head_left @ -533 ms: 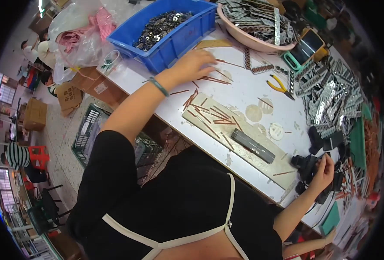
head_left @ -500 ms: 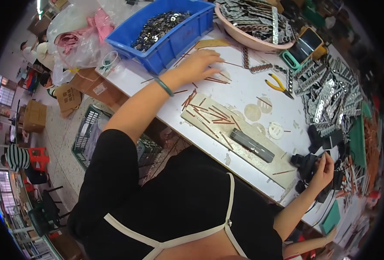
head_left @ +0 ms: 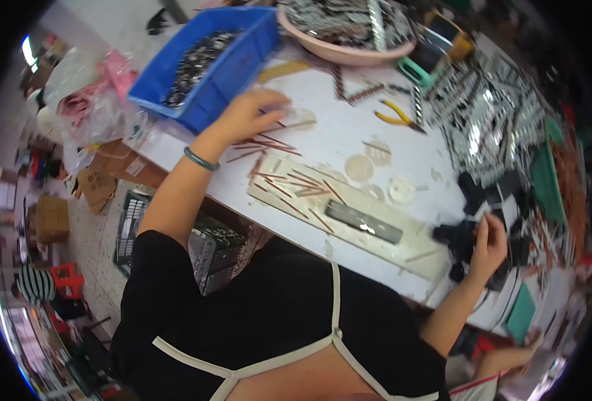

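Observation:
Over the white table, beside the blue bin [head_left: 239, 63], my left hand [head_left: 250, 115] hovers with its thumb and fingers apart. Thin reddish-brown strips [head_left: 269, 144] lie just below it. More strips rest on a pale flat board [head_left: 409, 257] along the near edge, with a dark grey bar [head_left: 362, 221] across its middle. At the right, my right hand [head_left: 489, 248] is raised next to black objects [head_left: 457, 235] whose kind is unclear. Its fingers are bent together, and anything between them is too small to make out.
Small metal pieces fill the bin. Behind stands a pink basin [head_left: 346, 52] of metal strips. Yellow-handled pliers [head_left: 399, 117] lie mid-table, left of a heap of metal strips [head_left: 489, 127]. Another person's arm [head_left: 503, 362] shows at lower right. Green crates [head_left: 216, 250] stand below the table.
The whole view has shifted, so the table's things sit further left. My left hand's fingers have curled in more and moved slightly leftward off the strips. My right hand stays beside the black objects.

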A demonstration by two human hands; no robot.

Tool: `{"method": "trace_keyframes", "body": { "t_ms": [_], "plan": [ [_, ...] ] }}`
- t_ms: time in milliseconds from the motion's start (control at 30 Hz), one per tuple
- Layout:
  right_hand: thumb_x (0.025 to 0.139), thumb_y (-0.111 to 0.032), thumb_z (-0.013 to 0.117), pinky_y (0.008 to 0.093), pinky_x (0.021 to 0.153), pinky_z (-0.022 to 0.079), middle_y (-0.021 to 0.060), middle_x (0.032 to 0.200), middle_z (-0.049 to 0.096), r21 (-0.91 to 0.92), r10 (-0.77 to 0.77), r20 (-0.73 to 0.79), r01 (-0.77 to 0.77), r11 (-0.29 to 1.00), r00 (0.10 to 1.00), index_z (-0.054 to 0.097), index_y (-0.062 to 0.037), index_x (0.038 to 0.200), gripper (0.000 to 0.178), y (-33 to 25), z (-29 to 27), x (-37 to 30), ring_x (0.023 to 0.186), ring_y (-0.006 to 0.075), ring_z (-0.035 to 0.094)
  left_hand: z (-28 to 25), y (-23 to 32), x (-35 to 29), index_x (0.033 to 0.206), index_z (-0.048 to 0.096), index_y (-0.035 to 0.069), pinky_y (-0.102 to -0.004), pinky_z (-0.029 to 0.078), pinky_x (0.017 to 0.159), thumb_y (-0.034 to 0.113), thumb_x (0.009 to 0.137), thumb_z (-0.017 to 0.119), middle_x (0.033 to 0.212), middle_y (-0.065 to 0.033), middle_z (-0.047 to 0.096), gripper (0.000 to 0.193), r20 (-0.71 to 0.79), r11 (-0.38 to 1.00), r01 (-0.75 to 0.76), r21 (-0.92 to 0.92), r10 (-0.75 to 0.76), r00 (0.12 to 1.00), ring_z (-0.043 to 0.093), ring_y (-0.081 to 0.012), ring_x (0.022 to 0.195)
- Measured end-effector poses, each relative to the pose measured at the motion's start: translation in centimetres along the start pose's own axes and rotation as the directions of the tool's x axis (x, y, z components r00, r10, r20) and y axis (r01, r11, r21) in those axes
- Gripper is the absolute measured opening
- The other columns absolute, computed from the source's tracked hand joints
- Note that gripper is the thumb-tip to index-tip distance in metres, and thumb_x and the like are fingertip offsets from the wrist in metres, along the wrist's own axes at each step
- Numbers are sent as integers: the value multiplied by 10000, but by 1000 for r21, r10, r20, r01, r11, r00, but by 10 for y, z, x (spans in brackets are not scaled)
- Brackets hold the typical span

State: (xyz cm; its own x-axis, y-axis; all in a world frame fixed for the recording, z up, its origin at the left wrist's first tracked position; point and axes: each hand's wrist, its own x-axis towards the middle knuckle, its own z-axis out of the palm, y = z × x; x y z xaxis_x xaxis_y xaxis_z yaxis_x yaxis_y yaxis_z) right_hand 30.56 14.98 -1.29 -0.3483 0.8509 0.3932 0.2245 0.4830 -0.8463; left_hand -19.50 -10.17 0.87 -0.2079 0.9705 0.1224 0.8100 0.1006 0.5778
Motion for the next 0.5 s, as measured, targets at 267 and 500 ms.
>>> {"method": "trace_keyframes", "body": {
  "t_ms": [267,500],
  "plan": [
    [917,-98,656,187,656,455,25,850,645,93,99,-78,-92,991,992,677,0,1059,173,-5,4,7,734,72,584,107,107,90,1254,582,57,-422,420,1038,193,873,621,1314,-184,560,407,182,862,-502,66,484,856,532,-358,1206],
    [912,-81,660,195,670,470,22,849,642,116,106,-65,-98,988,992,676,11,1053,169,-14,5,3,745,74,590,164,140,98,1295,565,76,-408,395,1077,133,912,559,1364,-163,529,387,205,657,-751,68,728,655,499,-328,1260]
  ]
}}
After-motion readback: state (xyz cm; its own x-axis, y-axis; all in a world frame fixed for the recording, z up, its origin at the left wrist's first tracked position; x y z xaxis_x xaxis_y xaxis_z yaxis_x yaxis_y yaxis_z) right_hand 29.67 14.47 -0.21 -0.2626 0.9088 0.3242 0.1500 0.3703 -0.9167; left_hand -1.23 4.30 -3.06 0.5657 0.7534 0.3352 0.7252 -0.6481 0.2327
